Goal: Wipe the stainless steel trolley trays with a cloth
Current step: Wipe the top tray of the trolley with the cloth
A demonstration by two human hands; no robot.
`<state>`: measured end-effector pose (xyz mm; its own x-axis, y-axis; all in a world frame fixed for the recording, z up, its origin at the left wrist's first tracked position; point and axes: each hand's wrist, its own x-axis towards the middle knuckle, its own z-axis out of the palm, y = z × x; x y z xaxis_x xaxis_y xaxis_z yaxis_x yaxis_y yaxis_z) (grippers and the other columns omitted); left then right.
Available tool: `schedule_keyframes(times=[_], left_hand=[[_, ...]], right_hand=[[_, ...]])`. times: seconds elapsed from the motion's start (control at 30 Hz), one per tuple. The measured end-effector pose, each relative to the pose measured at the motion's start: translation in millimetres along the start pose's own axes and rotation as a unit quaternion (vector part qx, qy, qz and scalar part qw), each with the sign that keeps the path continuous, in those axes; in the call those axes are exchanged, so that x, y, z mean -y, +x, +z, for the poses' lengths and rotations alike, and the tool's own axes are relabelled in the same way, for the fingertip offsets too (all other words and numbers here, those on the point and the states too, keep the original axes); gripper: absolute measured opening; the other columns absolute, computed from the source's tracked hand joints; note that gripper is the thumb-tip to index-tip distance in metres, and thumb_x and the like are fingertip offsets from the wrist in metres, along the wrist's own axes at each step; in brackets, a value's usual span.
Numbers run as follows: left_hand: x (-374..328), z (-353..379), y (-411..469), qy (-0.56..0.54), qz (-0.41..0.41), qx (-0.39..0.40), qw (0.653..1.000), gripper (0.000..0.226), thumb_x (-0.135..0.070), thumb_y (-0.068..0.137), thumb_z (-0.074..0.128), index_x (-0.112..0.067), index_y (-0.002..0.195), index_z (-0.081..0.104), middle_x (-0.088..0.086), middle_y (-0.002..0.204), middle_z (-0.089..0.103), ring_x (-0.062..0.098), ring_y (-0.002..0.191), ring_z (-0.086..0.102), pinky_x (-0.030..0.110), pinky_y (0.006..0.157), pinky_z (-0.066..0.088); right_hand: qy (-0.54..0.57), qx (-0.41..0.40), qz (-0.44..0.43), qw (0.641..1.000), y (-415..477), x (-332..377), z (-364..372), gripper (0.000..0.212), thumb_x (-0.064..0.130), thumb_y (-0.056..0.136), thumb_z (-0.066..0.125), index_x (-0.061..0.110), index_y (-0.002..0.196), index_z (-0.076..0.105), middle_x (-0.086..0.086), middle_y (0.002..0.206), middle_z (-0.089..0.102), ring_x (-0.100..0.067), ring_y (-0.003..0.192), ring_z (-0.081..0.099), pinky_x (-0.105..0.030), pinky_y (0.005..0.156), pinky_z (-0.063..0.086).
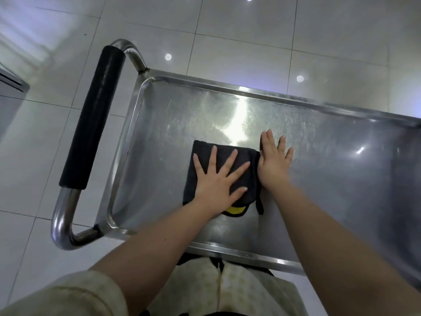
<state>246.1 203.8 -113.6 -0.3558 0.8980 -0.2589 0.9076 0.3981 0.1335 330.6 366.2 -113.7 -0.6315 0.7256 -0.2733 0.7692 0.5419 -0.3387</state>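
Head view: both hands, left and right, press flat on cloth atop steel tray; tiled floor.

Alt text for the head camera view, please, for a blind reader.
Seen from above, a person's left hand presses flat on a dark grey cloth lying on a shiny stainless steel trolley tray; the right hand lies flat at the cloth's right edge.
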Motion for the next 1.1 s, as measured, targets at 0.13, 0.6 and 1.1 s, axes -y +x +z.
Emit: schedule_keyframes(times=[0.13,0.6,1.1], left_hand=[[32,0,-19,0.014,-0.027,-0.008,1.000,0.067,-0.078,0.088,0.009,-0.053,0.148,-0.008,-0.011,0.162,-0.008,0.037,0.148,-0.010,0.075,0.105,-0.004],[80,14,-98,-0.016,-0.215,0.011,0.976,0.067,-0.077,0.085,0.005,-0.056,0.144,-0.019,-0.009,0.162,-0.016,0.038,0.145,-0.020,0.073,0.104,-0.016],[50,28,-136,-0.040,-0.271,-0.002,0.962,0.073,-0.081,0.079,0.017,-0.060,0.143,-0.012,-0.017,0.160,-0.015,0.032,0.148,-0.012,0.072,0.106,-0.007]], right_hand=[[-0.107,0.045,-0.016,0.993,-13,-11,-6,0.056,0.031,0.104,0.027,0.027,0.156,0.005,0.004,0.164,0.000,-0.030,0.149,-0.007,-0.056,0.118,-0.003],[-0.117,0.082,0.040,0.989,-85,-24,14,0.058,0.048,0.102,0.013,0.041,0.148,-0.021,0.005,0.160,-0.024,-0.043,0.144,-0.022,-0.063,0.114,-0.009],[-0.088,0.087,0.032,0.992,-105,-80,8,0.055,0.050,0.097,0.004,0.050,0.135,-0.037,0.020,0.148,-0.040,-0.042,0.143,-0.025,-0.069,0.107,-0.017]])
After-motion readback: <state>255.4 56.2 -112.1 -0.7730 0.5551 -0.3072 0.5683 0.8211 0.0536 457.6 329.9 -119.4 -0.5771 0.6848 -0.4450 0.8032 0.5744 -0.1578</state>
